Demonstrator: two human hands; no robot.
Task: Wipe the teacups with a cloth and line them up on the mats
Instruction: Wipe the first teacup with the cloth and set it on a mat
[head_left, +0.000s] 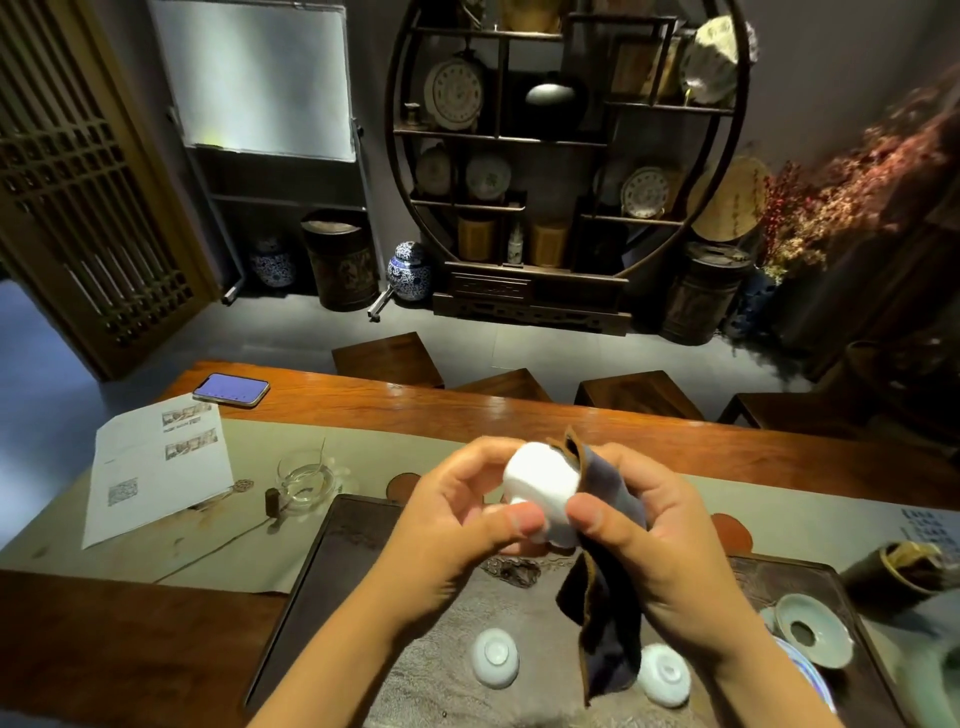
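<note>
I see both hands raised over the dark stone tea tray (332, 561), working one small white glazed teacup (540, 488) between them. My left hand (457, 519) grips the cup from its left side, thumb on the near wall, fingers curled over the far side. My right hand (639, 525) holds a dark blue cloth with a brown edge (608, 613) bunched against the cup's right side, thumb pinching the cloth onto the cup; the cloth's tail hangs down below the grip toward the tray. The cup is tilted on its side, off the table, between the two thumbs.

Below the grip, two pale celadon teacups sit upside down on the tray: one (495, 657) under my left wrist, one (665, 674) just right of the hanging cloth. Round brown mats: one (402, 484) just left of the left hand, another (732, 530) right of the right hand. A clear glass pitcher (306, 480) stands well left of the grip.
</note>
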